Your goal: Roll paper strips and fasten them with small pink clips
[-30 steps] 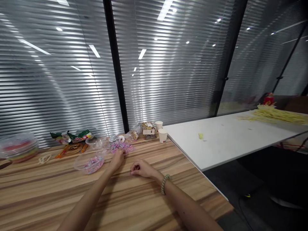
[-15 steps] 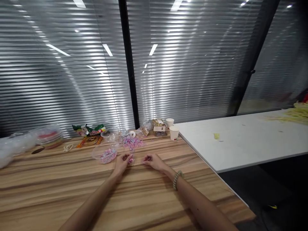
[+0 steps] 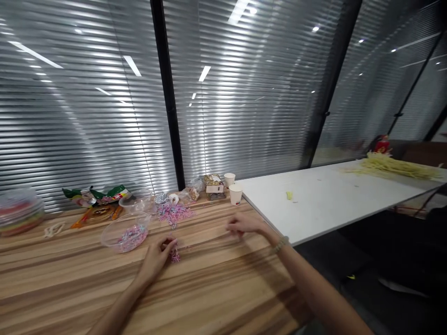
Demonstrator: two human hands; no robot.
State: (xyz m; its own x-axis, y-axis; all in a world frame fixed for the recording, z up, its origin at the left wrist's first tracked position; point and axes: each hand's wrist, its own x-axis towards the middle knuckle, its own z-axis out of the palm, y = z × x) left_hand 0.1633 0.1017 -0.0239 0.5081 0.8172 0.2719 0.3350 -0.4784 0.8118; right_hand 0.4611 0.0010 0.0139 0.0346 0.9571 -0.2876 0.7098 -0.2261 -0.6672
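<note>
My left hand [image 3: 158,257] rests low over the wooden table [image 3: 195,288], its thumb and fingers closed at a small cluster of pink and purple bead-like pieces [image 3: 175,256]. Some of the pieces show at and below the fingertips. Farther right, my right hand [image 3: 244,224] is raised a little above the wood, its fingers bent and drawn together; they are blurred, and anything between them is too small to make out. A clear plastic bowl [image 3: 107,238] with more such pieces stands left of my left hand. Beyond both hands lies a loose pile of pink and purple pieces [image 3: 172,211].
Two paper cups [image 3: 235,194] and a small box [image 3: 214,187] stand at the back. Green snack packets [image 3: 115,193], another clear bowl [image 3: 134,203] and stacked round containers [image 3: 21,211] line the left. A white table [image 3: 314,204] adjoins on the right, bearing yellow strands [image 3: 398,166].
The view has turned to the right. My right hand has lifted and moved right, away from my left hand, which stays by the small cluster of pieces.
</note>
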